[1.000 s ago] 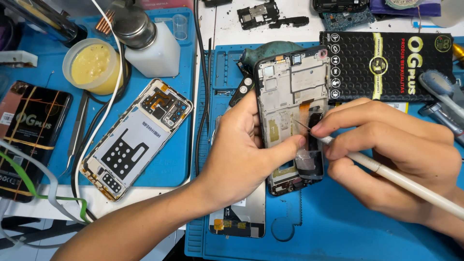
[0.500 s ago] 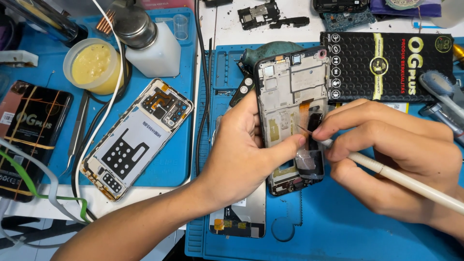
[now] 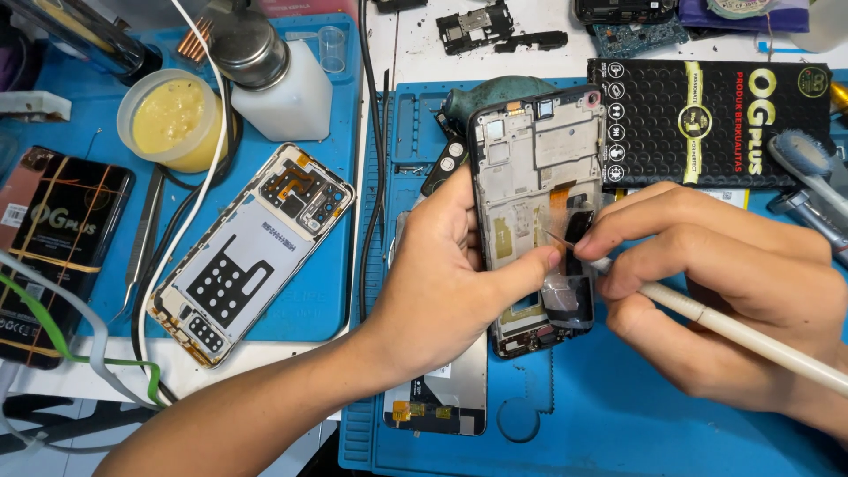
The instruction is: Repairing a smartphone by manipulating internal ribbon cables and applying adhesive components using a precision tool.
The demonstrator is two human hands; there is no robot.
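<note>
Left hand (image 3: 442,283) clamps phone frame (image 3: 534,203); right hand (image 3: 715,283) pinches white tool (image 3: 742,331). Tip at orange flex (image 3: 558,196). Risk: slip tears flex.

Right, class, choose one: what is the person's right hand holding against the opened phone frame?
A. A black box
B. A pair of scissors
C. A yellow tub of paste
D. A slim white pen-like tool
D: the right hand grips a slim white tool whose fine tip meets the inside of the phone frame, which the left hand steadies from the side.
</note>
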